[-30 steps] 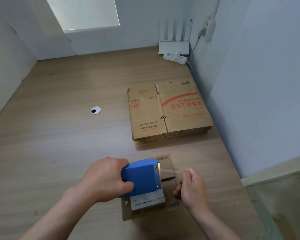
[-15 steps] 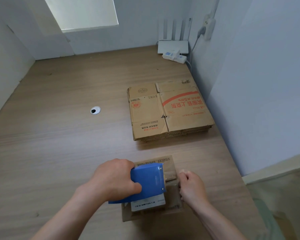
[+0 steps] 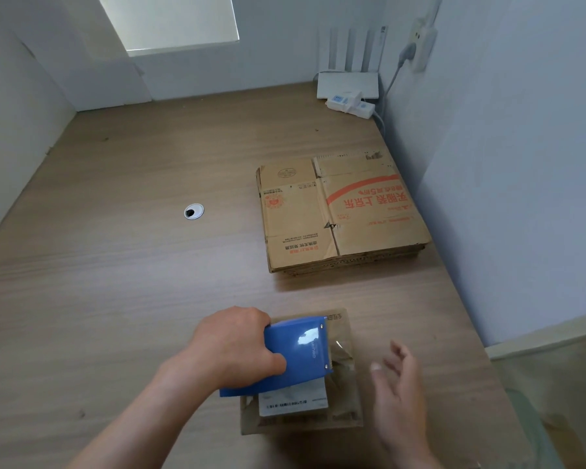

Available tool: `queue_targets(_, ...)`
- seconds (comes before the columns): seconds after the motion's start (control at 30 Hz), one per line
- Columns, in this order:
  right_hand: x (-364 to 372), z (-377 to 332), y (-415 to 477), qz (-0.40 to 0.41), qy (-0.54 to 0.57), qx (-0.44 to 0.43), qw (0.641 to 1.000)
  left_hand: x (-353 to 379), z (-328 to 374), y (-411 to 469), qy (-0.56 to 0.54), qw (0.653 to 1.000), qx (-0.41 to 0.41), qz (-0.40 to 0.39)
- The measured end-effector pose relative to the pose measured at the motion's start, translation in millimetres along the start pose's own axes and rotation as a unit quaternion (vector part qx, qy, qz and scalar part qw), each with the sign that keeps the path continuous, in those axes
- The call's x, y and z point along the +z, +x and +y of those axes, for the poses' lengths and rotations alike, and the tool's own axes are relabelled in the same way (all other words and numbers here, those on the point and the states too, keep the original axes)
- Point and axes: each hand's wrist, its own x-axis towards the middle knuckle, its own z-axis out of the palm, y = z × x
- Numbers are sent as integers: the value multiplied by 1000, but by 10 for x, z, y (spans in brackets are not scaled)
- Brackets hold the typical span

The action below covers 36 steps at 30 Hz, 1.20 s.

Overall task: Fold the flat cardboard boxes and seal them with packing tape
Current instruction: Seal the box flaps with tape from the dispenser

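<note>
One small box stands folded at the desk's near edge. The left hand has its fingers wrapped round the blue tape dispenser, pressed onto the box top, with clear tape showing at its right end. The right hand hovers just right of the box, fingers spread, holding nothing. The stack of flat boxes lies unfolded far right, so most of the work seems left.

Right grip blurred; dispenser hides pt of box top (label txt unreadable).

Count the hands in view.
2: the left hand grips the blue tape dispenser over the box; the right hand hovers open to its right. None seem hidden.
</note>
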Motion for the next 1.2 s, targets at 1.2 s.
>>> queue_targets(1.2, -180, -119, 435, -332, -297, -278, 851, -167, -40, -139, -108, 993, 13, -48)
